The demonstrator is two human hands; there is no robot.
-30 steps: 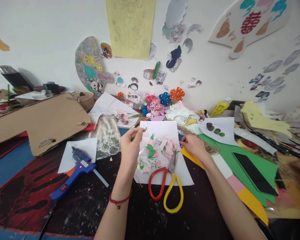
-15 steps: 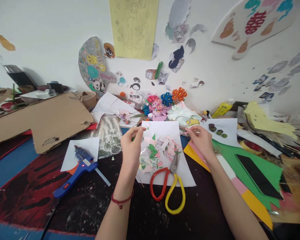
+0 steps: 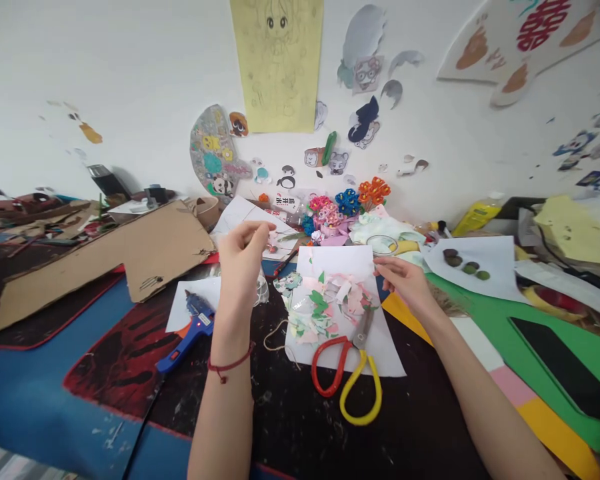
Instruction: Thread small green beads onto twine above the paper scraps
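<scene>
L hand [image 3: 241, 257] moved outward, paper scraps [image 3: 325, 303] btwn it & R hand [image 3: 405, 280].

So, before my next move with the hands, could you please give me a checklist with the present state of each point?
1. Scissors put down, free of both hands: ok.
2. Hot glue gun nozzle over its small white paper: ok.
3. Large white sheet free of paper scraps: not ok, pink and green pieces cover its middle.
4. Left hand empty: cannot tell, its fingertips are pinched together.
5. Right hand empty: cannot tell, anything at its fingertips is too small to make out.
6. Smartphone apart from the glue gun: ok, it lies on green paper.
</scene>
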